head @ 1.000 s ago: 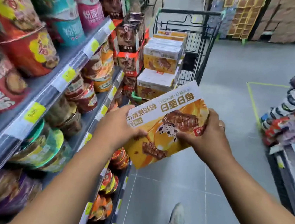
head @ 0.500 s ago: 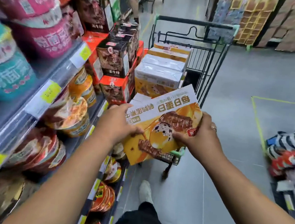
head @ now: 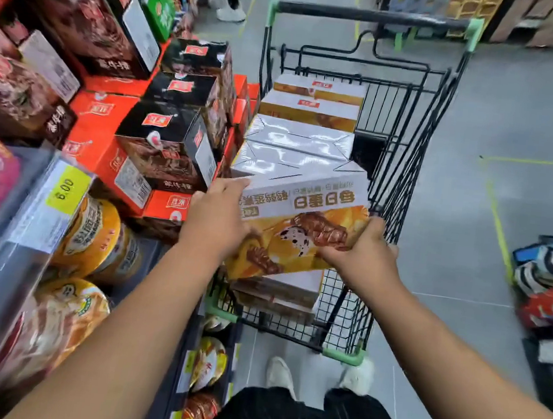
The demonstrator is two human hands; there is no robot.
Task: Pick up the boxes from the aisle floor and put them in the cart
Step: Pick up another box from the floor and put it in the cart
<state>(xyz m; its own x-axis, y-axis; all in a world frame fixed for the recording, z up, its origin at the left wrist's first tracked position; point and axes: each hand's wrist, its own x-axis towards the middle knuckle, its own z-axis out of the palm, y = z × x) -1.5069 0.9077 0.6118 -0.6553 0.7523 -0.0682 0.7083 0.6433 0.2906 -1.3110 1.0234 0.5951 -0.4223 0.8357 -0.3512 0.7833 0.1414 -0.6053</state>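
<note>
Ahead of both hands stands the black wire shopping cart with green corner guards [head: 408,155], already well loaded. White-and-yellow cardboard boxes [head: 297,139] sit in a row inside it, just past the fingertips. Outside the left hand [head: 214,217], black-and-orange cartons [head: 170,135] crowd the shelf. Between the hands is the flat yellow-and-white cardboard snack box [head: 304,226], tilted and hanging over the cart's near end. I can't tell whether its far edge touches the row. The left hand clamps its left edge with curled fingers, and the right hand [head: 364,254] wraps the near right corner. This looks like the placing step. Next up: level the box, lower it onto the stack, then let go with both hands.
</note>
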